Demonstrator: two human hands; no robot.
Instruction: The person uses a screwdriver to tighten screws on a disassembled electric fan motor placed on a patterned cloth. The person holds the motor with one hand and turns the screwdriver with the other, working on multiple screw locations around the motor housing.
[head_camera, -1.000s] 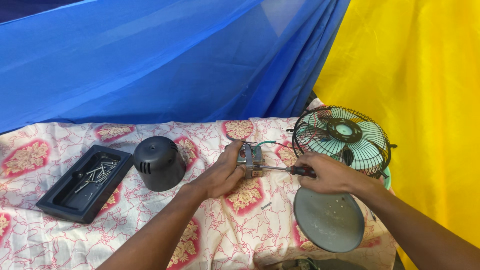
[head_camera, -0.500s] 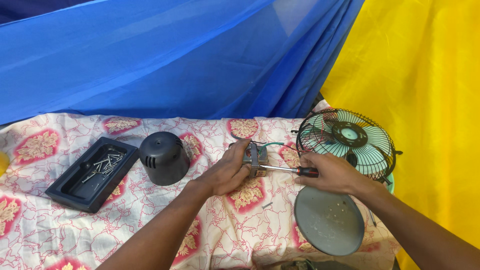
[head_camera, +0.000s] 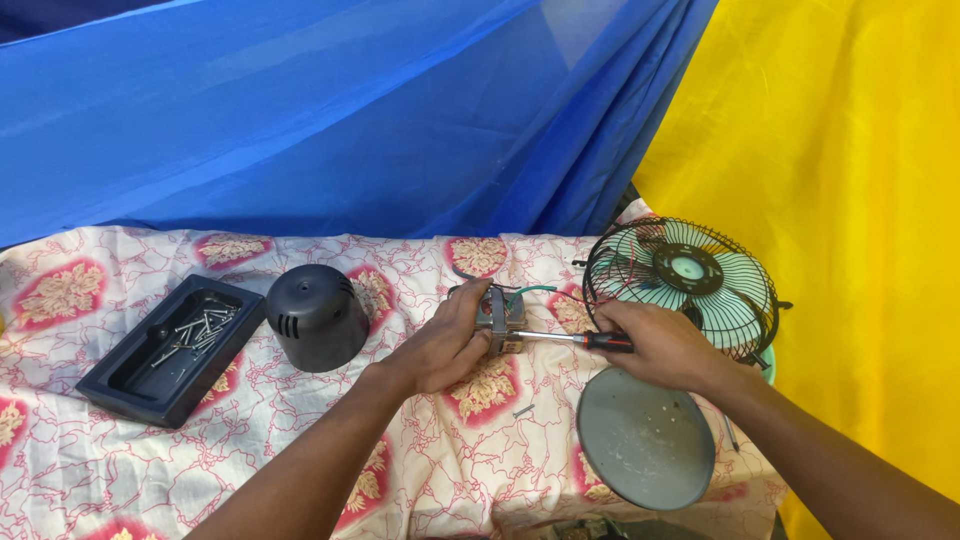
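At far left a black rectangular tray (head_camera: 130, 385) sits on the surface (head_camera: 90, 470), which is covered by a patterned cloth, and holds loose screws (head_camera: 200, 328). Just right of it stands a dark domed motor cover (head_camera: 316, 316), vents facing the camera.

Near centre, the left hand (head_camera: 440, 345) is closed around a small metal motor unit (head_camera: 498, 318), resting on the cloth, with fingers wrapped over its near side. Green and dark wires (head_camera: 530, 292) trail from it toward the fan. Judged dense and rigid for its size, with bare metal edges; best held by the frame, as it is now, not by the wires, which look liable to strain.

The right hand (head_camera: 655, 345) is clenched around the dark handle of a screwdriver (head_camera: 575, 339). Its long axis runs almost level, with the tip pointing left into the motor unit. Judged light and stiff.

One stray screw (head_camera: 523, 410) lies on the cloth below. Further right: a grey round base plate (head_camera: 645, 440) and a caged fan head (head_camera: 685, 280).
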